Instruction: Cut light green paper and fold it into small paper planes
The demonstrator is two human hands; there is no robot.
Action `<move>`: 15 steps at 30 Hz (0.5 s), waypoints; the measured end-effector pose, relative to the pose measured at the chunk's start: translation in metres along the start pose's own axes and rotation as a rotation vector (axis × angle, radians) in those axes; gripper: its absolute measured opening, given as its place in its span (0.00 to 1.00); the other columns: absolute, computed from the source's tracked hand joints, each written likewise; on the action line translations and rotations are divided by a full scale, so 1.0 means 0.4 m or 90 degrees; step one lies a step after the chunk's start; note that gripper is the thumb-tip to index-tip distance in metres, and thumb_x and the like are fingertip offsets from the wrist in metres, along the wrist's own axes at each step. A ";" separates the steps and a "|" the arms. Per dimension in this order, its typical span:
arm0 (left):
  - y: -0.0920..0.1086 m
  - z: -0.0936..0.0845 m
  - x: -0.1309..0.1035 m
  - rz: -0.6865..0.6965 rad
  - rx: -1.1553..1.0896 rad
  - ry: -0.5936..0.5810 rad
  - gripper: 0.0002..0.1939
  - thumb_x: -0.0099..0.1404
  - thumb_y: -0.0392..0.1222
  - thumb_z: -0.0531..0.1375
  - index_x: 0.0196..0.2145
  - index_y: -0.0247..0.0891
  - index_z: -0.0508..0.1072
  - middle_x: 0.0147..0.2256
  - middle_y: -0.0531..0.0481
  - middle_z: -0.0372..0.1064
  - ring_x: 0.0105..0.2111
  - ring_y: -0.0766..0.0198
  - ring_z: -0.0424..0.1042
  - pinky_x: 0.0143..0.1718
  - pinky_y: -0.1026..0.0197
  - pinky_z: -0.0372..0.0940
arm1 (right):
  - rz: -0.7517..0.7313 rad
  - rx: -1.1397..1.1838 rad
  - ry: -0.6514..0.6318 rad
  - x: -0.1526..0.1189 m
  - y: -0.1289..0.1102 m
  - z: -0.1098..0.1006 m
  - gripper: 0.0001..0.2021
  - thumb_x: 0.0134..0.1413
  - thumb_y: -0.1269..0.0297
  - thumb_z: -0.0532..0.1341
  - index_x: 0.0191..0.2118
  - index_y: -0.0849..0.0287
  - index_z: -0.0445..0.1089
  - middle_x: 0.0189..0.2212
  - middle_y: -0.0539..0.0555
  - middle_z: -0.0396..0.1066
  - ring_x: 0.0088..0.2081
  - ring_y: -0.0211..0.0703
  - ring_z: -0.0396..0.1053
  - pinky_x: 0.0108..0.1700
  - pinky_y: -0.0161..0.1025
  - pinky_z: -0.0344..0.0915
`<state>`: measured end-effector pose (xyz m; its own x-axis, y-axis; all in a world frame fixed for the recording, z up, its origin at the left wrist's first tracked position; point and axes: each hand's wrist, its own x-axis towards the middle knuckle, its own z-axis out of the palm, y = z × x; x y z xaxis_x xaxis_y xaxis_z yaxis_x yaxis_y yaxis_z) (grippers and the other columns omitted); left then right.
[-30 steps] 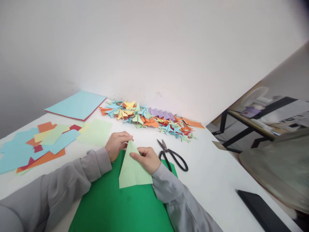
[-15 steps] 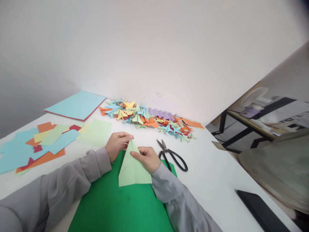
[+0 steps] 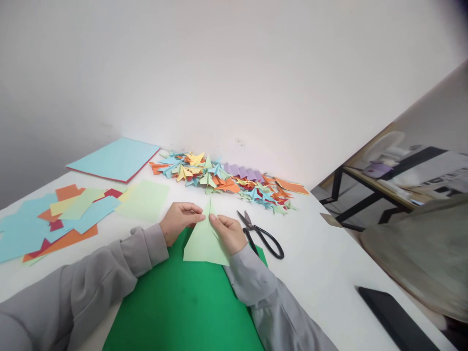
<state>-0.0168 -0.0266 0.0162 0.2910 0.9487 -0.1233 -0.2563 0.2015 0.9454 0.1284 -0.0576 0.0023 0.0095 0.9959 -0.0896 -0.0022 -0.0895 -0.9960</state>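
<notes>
A light green folded sheet of paper (image 3: pixel 204 246), narrowing to a point at its far end, is held above a green mat (image 3: pixel 183 302). My left hand (image 3: pixel 181 222) pinches its left edge near the tip. My right hand (image 3: pixel 231 233) grips the opposite edge, with the thumb on top. A crease line runs down from the pointed end. Black-handled scissors (image 3: pixel 261 234) lie to the right of my right hand, blades slightly apart. Beyond my left hand lies a flat pale green sheet (image 3: pixel 144 200).
Along the wall spreads a pile of colourful folded paper planes (image 3: pixel 219 183). Loose coloured paper pieces (image 3: pixel 69 219) overlap at left, below a stack of light blue sheets (image 3: pixel 115 158). A black flat object (image 3: pixel 395 317) sits at the right edge, near a chair (image 3: pixel 420 253).
The folded paper has shifted slightly away and to the right, its tip now showing past the fingers. My left hand has moved down from the tip; my right hand has moved up along its edge.
</notes>
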 end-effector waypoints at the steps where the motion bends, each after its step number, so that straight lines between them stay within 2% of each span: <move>1: -0.002 0.000 0.002 0.005 0.003 0.008 0.15 0.35 0.37 0.69 0.22 0.32 0.71 0.18 0.55 0.64 0.18 0.73 0.62 0.20 0.68 0.57 | 0.000 0.011 0.015 0.001 -0.002 -0.002 0.23 0.32 0.43 0.63 0.15 0.61 0.64 0.11 0.45 0.58 0.16 0.31 0.52 0.19 0.32 0.48; 8: 0.002 -0.005 0.012 0.017 -0.041 0.082 0.17 0.35 0.39 0.69 0.25 0.32 0.70 0.19 0.53 0.68 0.18 0.69 0.66 0.20 0.66 0.60 | -0.020 0.067 0.056 0.000 -0.007 -0.004 0.15 0.26 0.53 0.68 0.20 0.61 0.71 0.15 0.48 0.69 0.18 0.35 0.61 0.22 0.33 0.55; 15: 0.000 -0.004 0.001 0.026 0.033 -0.042 0.16 0.39 0.41 0.68 0.28 0.32 0.74 0.22 0.51 0.71 0.23 0.67 0.69 0.24 0.66 0.62 | -0.104 0.082 0.113 0.002 -0.009 -0.006 0.12 0.30 0.57 0.67 0.24 0.59 0.72 0.17 0.48 0.71 0.21 0.37 0.65 0.26 0.35 0.61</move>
<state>-0.0183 -0.0259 0.0158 0.3412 0.9376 -0.0664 -0.2212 0.1487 0.9638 0.1307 -0.0566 0.0058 0.1947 0.9789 0.0627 -0.1137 0.0860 -0.9898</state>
